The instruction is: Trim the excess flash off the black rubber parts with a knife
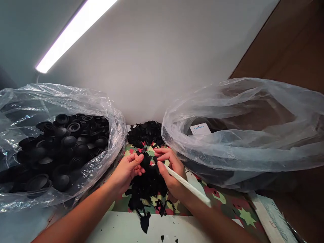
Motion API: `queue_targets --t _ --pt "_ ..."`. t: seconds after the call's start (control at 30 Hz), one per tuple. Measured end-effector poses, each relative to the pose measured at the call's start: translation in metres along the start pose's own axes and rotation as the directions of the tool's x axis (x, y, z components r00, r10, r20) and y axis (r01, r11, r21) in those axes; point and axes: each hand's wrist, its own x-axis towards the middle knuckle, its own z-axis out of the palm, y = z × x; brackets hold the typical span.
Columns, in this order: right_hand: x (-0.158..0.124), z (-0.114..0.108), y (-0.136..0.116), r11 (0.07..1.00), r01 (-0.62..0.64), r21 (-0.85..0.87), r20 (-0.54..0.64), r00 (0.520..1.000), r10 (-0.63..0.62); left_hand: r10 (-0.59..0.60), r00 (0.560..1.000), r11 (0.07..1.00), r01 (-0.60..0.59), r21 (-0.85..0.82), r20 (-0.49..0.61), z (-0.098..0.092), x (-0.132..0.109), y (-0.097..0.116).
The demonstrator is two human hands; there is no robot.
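My left hand [128,169] pinches a dark round rubber part [145,160] between thumb and fingers, above the middle of the table. Close on its right, my right hand [173,172] is closed around a slim white stick-like tool [188,186], held like a pen. The tool's long end points back over my wrist; its working tip cannot be made out. Below both hands lies a heap of black rubber scraps [149,184], with torn pieces trailing toward me. Under the scraps is a camouflage-patterned sheet [215,199].
A clear plastic bag [116,135] on the left holds many black ribbed rubber parts [68,141]. Another open clear bag [240,158] stands on the right, with a white label card [200,129] inside. More black scraps [145,131] pile up by the wall. A lamp [76,33] hangs above.
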Motion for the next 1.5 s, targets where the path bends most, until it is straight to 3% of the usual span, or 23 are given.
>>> queue_targets --t 0.07,0.17,0.27,0.37,0.43,0.53,0.63,0.9,1.07,1.13,1.27,1.4,1.5 --pt "0.0 -0.002 0.004 0.996 0.072 -0.061 -0.012 0.997 -0.073 0.004 1.0 1.0 -0.004 -0.017 -0.009 0.0 0.0 0.0" --pt "0.001 -0.006 0.003 0.99 0.074 -0.121 0.003 0.997 -0.074 -0.001 1.0 1.0 0.001 -0.021 -0.016 0.001 0.0 0.0" --pt "0.001 -0.008 -0.004 0.992 -0.029 -0.121 0.071 0.997 0.038 -0.02 1.0 0.999 0.02 -0.046 0.003 0.002 0.0 -0.001" --pt "0.0 -0.006 -0.009 0.981 -0.182 -0.067 0.036 0.982 0.185 -0.045 0.999 0.997 0.046 -0.062 0.014 0.003 -0.001 -0.003" --pt "0.0 -0.003 -0.009 0.975 -0.22 0.016 0.008 0.976 0.219 -0.044 0.999 0.997 0.045 -0.058 0.013 0.005 -0.002 -0.003" --pt "-0.002 -0.001 -0.008 0.984 -0.157 0.084 0.01 0.988 0.157 -0.008 1.0 0.999 0.008 -0.031 -0.018 0.008 -0.004 -0.002" --pt "-0.002 0.001 -0.008 0.995 -0.098 0.019 0.039 0.994 0.098 0.04 0.998 0.999 -0.039 0.015 -0.051 0.01 -0.005 -0.003" --pt "-0.004 0.001 -0.011 0.992 -0.097 -0.085 0.052 0.994 0.101 0.233 0.972 0.94 -0.215 0.266 -0.039 0.01 -0.005 -0.013" --pt "-0.006 0.004 -0.007 0.971 0.14 -0.195 0.011 0.99 -0.141 0.314 0.948 0.873 -0.273 0.404 -0.04 0.011 -0.008 -0.013" --pt "-0.006 0.005 -0.006 0.962 0.168 -0.215 0.001 0.985 -0.171 0.338 0.941 0.85 -0.29 0.44 -0.032 0.011 -0.01 -0.013" --pt "0.001 0.003 0.0 0.978 -0.085 -0.191 -0.006 0.996 0.086 0.32 0.947 0.887 -0.29 0.359 -0.026 0.012 -0.009 -0.013" --pt "0.01 -0.003 0.015 0.919 -0.33 -0.217 0.037 0.938 0.345 0.204 0.974 0.977 -0.196 0.083 -0.098 0.013 -0.008 -0.005" --pt "0.014 -0.006 0.023 0.899 -0.391 -0.195 0.096 0.905 0.415 0.146 0.984 0.981 -0.158 -0.11 -0.104 0.012 -0.008 0.004"
